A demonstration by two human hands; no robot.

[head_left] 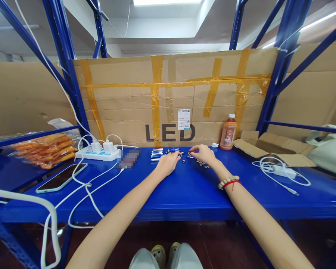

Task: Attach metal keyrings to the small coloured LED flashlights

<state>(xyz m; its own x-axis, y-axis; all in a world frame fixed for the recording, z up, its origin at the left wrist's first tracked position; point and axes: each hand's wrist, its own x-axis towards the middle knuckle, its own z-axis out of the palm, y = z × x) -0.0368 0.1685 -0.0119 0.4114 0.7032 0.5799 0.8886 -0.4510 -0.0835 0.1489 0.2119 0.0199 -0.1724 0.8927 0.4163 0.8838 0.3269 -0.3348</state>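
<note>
My left hand (168,164) is closed in a pinch over the blue table, beside several slim blue and silver pen-like tubes (173,150). Whatever lies between its fingertips is too small to make out. To its left, several more slim tubes with coloured and silver parts (156,154) lie side by side in a stack. My right hand (204,154) has its thumb and fingers drawn together near a short blue piece (190,157); what they pinch is unclear. Below that hand are several small round metallic pieces (202,163). A tiny dark and silver part (183,161) sits between the hands.
On the blue table (168,194), a white power strip (100,153), a phone (62,178) and loose white cables are at the left. To the right stand an orange drink bottle (228,132), an open cardboard box (274,147) and a coiled white cable (282,170). Cardboard (123,108) closes the back.
</note>
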